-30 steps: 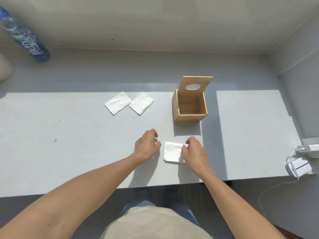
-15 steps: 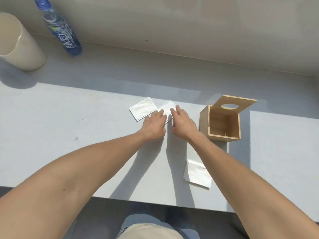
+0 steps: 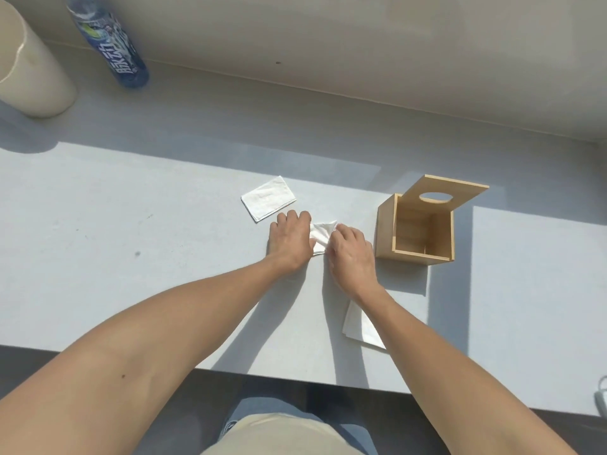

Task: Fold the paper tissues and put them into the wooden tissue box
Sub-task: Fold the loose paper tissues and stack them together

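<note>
A white tissue [image 3: 321,234] lies partly lifted on the grey table between my two hands. My left hand [image 3: 289,239] presses on its left side, and my right hand [image 3: 348,247] pinches its right edge. Another flat tissue [image 3: 268,198] rests just beyond my left hand. A folded tissue [image 3: 357,325] lies nearer me, partly hidden under my right forearm. The wooden tissue box [image 3: 416,232] stands to the right of my right hand, its lid with the oval hole tipped up and its inside bare.
At the back left stand a cream-coloured cup [image 3: 29,73] and a blue-labelled water bottle [image 3: 111,44]. The wall runs along the table's far side. The table's near edge [image 3: 295,379] lies under my forearms. A white cable [image 3: 601,399] shows at the far right.
Both hands left the folded tissue near the table edge and reached forward to the right one of the two far tissues, then drew it nearer and lifted its edge. The camera turned left.
</note>
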